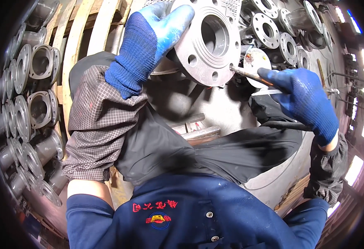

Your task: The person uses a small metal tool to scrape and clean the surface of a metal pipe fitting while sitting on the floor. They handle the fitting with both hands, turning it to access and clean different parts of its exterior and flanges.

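Note:
A grey metal flanged casting (189, 56) is tilted up in front of me, with a large round bore and bolt holes around its face. My left hand (159, 31), in a blue coated glove, is closed on its left edge with the thumb lying along the rim. My right hand (302, 97), gloved in blue too, is wrapped around a slim air grinder (254, 76) with a lever and a dark hose. The grinder's tip meets the flange face at a bolt hole on its right side. Behind the grinder is a pale disc (257, 63) with coloured specks.
Many flanged castings (41, 62) are stacked at the left beside a wooden pallet (76, 45). More flanges (265, 31) lie in a pile at the far right. A metal bar frame (200, 133) sits low between my legs.

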Motion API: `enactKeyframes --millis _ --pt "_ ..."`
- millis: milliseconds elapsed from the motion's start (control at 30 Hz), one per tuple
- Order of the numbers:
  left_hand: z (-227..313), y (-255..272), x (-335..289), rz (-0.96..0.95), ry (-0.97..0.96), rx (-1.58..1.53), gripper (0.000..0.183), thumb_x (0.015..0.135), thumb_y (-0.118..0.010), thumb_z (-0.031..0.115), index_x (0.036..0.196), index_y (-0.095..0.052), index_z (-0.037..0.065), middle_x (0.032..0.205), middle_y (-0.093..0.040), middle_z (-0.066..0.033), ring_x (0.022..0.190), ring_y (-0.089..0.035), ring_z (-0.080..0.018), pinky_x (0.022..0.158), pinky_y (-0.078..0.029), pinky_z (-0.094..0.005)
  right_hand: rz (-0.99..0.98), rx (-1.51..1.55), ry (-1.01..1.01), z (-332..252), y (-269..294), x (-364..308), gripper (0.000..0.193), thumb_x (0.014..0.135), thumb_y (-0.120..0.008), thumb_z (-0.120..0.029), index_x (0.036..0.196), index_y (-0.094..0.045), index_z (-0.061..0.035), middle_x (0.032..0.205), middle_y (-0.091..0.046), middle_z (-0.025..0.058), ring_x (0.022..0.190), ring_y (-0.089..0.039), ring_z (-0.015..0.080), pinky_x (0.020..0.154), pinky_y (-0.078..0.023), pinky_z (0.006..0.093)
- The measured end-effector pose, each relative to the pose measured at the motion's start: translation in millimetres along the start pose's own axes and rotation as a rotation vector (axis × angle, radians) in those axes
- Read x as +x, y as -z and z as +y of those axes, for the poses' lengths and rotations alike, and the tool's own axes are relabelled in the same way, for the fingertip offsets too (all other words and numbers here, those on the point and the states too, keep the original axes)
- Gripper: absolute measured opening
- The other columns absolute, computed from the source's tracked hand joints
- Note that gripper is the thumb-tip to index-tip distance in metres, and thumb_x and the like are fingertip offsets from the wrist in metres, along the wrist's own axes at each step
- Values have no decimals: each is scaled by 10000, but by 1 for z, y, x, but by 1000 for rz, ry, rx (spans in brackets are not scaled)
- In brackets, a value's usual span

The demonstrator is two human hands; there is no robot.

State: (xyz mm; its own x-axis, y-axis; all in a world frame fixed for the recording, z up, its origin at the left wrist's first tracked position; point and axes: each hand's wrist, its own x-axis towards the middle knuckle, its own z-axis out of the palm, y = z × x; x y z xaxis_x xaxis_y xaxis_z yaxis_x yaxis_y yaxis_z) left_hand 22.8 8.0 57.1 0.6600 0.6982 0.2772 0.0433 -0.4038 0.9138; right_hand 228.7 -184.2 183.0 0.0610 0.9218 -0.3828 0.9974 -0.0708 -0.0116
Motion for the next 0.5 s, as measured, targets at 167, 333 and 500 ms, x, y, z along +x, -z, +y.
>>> enactKeyframes --millis 167,333,500 --pt "-19 8 -6 34 -210 147 261 922 -601 120 1163 -650 33 1024 -679 -132 834 -681 -169 776 -539 -244 55 727 -265 14 5 -11 403 853 -615 -35 1255 -624 -68 749 -682 58 607 -579 85 564 -469 225" --pt "-7 32 -10 134 383 -339 388 909 -649 265 1129 -624 -53 998 -676 -71 866 -654 -132 780 -521 -242 238 1158 -353 -9 -14 -8 341 933 -547 -219 1194 -626 -14 748 -659 53 540 -548 73 505 -422 202" --pt "-26 62 -34 207 470 403 441 932 -627 263 1229 -570 -57 1009 -671 -109 928 -630 -152 812 -498 -285 139 1633 -286 -20 -65 3 385 929 -534 -207 1191 -598 68 768 -669 91 530 -552 83 502 -440 190"
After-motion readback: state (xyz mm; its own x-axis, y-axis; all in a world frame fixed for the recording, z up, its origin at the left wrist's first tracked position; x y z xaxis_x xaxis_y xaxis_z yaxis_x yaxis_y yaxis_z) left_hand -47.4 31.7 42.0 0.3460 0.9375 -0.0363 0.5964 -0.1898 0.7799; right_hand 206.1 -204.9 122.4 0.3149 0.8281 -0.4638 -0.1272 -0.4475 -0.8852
